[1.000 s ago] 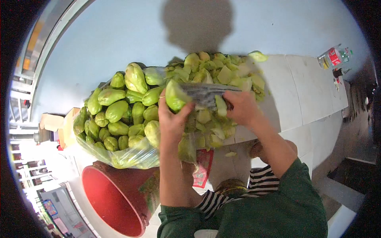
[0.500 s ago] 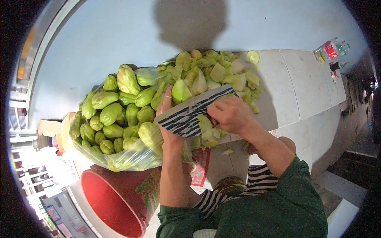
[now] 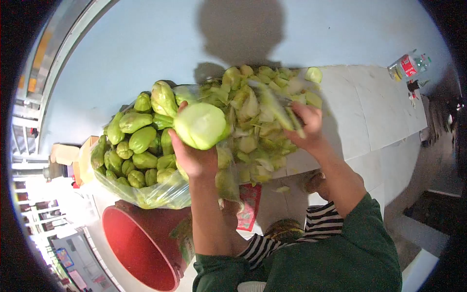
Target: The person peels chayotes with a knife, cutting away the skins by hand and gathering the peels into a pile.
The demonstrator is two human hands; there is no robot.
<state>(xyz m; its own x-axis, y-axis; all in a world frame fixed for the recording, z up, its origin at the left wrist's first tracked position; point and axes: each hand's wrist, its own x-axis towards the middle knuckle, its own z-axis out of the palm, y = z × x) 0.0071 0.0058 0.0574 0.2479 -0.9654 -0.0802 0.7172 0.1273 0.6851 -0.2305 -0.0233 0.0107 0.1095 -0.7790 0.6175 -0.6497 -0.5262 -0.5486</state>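
Observation:
In my left hand (image 3: pixel 194 158) is a pale green chayote (image 3: pixel 200 125), gripped from below and the side, its broad flat cut face turned up toward me. My right hand (image 3: pixel 309 127) is closed around the handle of a wide-bladed knife (image 3: pixel 273 104), which is tilted nearly edge-on and smeared by motion. The knife is to the right of the chayote and apart from it. Beneath the knife spreads a heap of green peelings and cut pieces (image 3: pixel 249 104). Beside my left hand, whole chayotes (image 3: pixel 142 139) fill a clear plastic bag (image 3: pixel 160 195).
A red bucket (image 3: pixel 111 219) lies tipped on its side below the bag. Behind the heap rises a pale blue wall (image 3: pixel 331 34). A plastic bottle (image 3: pixel 407 65) rests at the far right of the tiled ledge (image 3: pixel 374 107). A cardboard box (image 3: pixel 83 151) is at the left.
The knife has swung up and right, off the chayote, and turned nearly edge-on. My left hand has rotated the chayote, so its pale cut face now shows.

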